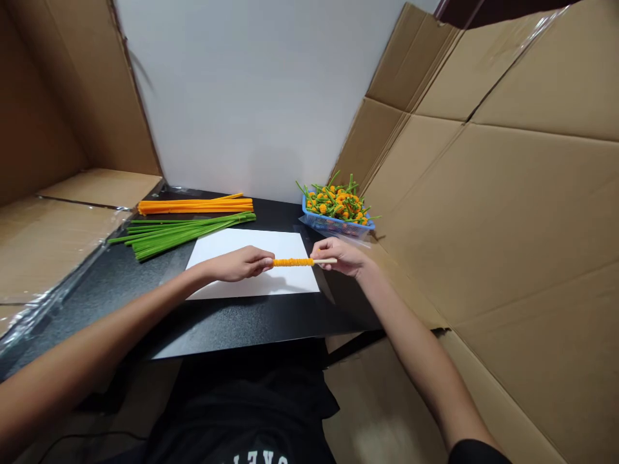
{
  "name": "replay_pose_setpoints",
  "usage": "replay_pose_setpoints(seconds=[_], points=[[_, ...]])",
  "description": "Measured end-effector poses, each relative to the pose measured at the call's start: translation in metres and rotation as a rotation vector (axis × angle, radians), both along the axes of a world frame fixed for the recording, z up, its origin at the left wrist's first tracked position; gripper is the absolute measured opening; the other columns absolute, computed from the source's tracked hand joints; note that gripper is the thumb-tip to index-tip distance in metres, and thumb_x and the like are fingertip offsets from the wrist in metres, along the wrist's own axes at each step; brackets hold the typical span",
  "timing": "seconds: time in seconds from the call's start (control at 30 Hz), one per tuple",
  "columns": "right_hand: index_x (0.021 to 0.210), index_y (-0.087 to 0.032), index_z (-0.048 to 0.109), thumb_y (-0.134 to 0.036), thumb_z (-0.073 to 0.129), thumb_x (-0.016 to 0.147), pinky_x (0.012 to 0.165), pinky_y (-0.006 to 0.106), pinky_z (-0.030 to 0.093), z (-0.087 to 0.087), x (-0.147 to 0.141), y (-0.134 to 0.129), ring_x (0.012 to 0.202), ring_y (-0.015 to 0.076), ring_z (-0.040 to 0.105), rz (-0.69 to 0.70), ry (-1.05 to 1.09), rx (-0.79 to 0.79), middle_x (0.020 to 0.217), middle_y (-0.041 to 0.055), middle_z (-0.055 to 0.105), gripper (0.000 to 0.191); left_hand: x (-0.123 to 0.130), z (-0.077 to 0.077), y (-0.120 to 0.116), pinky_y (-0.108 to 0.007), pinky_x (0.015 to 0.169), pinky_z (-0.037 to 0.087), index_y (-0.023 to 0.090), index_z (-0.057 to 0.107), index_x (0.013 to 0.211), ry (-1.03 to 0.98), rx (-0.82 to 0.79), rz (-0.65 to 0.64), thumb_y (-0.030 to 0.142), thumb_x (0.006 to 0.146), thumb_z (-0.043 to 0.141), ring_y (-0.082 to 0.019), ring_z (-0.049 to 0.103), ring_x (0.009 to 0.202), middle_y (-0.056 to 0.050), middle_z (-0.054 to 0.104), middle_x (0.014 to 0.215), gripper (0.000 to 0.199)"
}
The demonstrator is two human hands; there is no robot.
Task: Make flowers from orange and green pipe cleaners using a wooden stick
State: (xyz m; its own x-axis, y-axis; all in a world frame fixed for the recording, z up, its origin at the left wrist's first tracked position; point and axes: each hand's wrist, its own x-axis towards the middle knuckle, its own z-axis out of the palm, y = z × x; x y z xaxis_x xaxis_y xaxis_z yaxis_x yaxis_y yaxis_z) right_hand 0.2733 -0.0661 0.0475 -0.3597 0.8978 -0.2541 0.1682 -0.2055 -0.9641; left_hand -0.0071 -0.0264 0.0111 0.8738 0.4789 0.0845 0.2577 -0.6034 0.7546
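Observation:
An orange pipe cleaner (293,262) is coiled tightly around a thin wooden stick (326,261), which lies level above a white sheet (285,283). My left hand (244,263) is closed on the left end of the coil, fingertips pinched together. At the coil's right end my right hand (341,256) pinches, with thumb and finger by the last turns; the bare end of the stick sticks out to the right across my fingers. The stick's left end is hidden by my left hand.
Straight orange pipe cleaners (196,205) and a bundle of green pipe cleaners (188,236) lie at the back left of the black table (217,328). A blue basket (333,224) at the back right holds several orange-and-green pieces. Cardboard walls (522,206) flank both sides.

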Motion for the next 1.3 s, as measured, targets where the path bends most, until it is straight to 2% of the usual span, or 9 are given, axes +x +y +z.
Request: replay_pose_setpoints(seconds=[0.17, 0.3, 0.4, 0.57, 0.67, 0.8, 0.93, 1.13, 1.3], points=[[0.061, -0.014, 0.073, -0.032, 0.080, 0.065, 0.050, 0.022, 0.032, 0.019, -0.007, -0.001, 0.050, 0.0077, 0.048, 0.012, -0.526, 0.325, 0.050, -0.0016, 0.058, 0.020, 0.006, -0.004, -0.005, -0.028, 0.057, 0.024, 0.019, 0.054, 0.080, 0.205, 0.366, 0.179, 0.027, 0.094, 0.041, -0.015, 0.038, 0.053, 0.000, 0.047, 0.059, 0.022], [0.070, -0.018, 0.078, -0.025, 0.070, 0.077, 0.061, 0.027, 0.039, 0.007, -0.028, -0.009, 0.065, 0.0143, 0.058, -0.352, -0.858, 0.819, 0.069, 0.0040, 0.070, 0.013, 0.013, -0.008, -0.008, -0.030, 0.057, 0.020, 0.020, 0.057, 0.085, 0.253, 0.488, 0.488, 0.023, 0.091, 0.040, -0.018, 0.040, 0.054, -0.003, 0.050, 0.061, 0.018], [0.081, -0.018, 0.079, -0.028, 0.062, 0.086, 0.068, 0.029, 0.046, -0.011, -0.044, -0.013, 0.070, 0.0169, 0.063, -0.562, -0.717, 1.000, 0.079, 0.0065, 0.073, 0.020, 0.015, -0.010, -0.007, -0.028, 0.058, 0.025, 0.020, 0.050, 0.077, 0.051, 0.353, 0.586, 0.030, 0.095, 0.037, -0.017, 0.043, 0.055, -0.002, 0.050, 0.059, 0.025], [0.081, -0.017, 0.076, -0.034, 0.075, 0.077, 0.075, 0.031, 0.056, -0.034, -0.057, -0.002, 0.075, 0.0180, 0.069, -0.818, -0.046, 0.861, 0.080, 0.0048, 0.075, 0.017, 0.027, -0.015, -0.012, -0.023, 0.053, 0.028, 0.019, 0.042, 0.070, -0.317, -0.174, 0.581, 0.036, 0.098, 0.035, -0.011, 0.038, 0.050, 0.002, 0.045, 0.056, 0.033], [0.071, -0.017, 0.071, -0.029, 0.084, 0.066, 0.078, 0.031, 0.058, -0.034, -0.058, 0.007, 0.076, 0.0165, 0.070, -0.816, 0.337, 0.654, 0.077, 0.0020, 0.075, 0.018, 0.034, -0.016, -0.020, -0.020, 0.047, 0.021, 0.019, 0.042, 0.073, -0.430, -0.562, 0.514, 0.035, 0.099, 0.034, -0.008, 0.026, 0.044, 0.006, 0.037, 0.053, 0.032], [0.066, -0.017, 0.068, -0.019, 0.088, 0.059, 0.082, 0.030, 0.059, -0.027, -0.054, 0.011, 0.079, 0.0142, 0.071, -0.735, 0.651, 0.340, 0.080, 0.0017, 0.076, 0.022, 0.033, -0.015, -0.021, -0.017, 0.044, 0.015, 0.018, 0.045, 0.076, -0.502, -0.848, 0.305, 0.034, 0.098, 0.043, -0.006, 0.016, 0.044, 0.009, 0.028, 0.051, 0.027], [0.066, -0.021, 0.062, -0.014, 0.088, 0.060, 0.080, 0.025, 0.058, -0.025, -0.048, 0.010, 0.077, 0.0107, 0.068, -0.572, 0.812, 0.190, 0.080, -0.0035, 0.074, 0.028, 0.025, -0.015, -0.017, -0.015, 0.042, 0.015, 0.017, 0.046, 0.077, -0.508, -1.038, 0.141, 0.030, 0.095, 0.050, -0.005, 0.011, 0.045, 0.010, 0.023, 0.051, 0.023], [0.062, -0.022, 0.052, -0.021, 0.094, 0.054, 0.072, 0.020, 0.055, -0.025, -0.053, -0.001, 0.071, 0.0084, 0.062, -0.167, 0.919, 0.296, 0.073, -0.0081, 0.064, 0.043, 0.024, -0.017, -0.028, -0.014, 0.041, 0.015, 0.015, 0.047, 0.075, -0.410, -1.172, -0.075, 0.024, 0.092, 0.055, -0.004, 0.009, 0.044, 0.010, 0.023, 0.050, 0.020], [0.069, -0.024, 0.058, -0.020, 0.088, 0.062, 0.085, 0.028, 0.056, -0.027, -0.056, 0.000, 0.081, 0.0120, 0.068, -0.333, 0.799, 0.253, 0.082, -0.0065, 0.072, 0.031, 0.026, -0.019, -0.025, -0.015, 0.041, 0.014, 0.016, 0.046, 0.075, -0.484, -1.123, -0.043, 0.033, 0.095, 0.053, -0.004, 0.008, 0.044, 0.011, 0.022, 0.050, 0.027]])
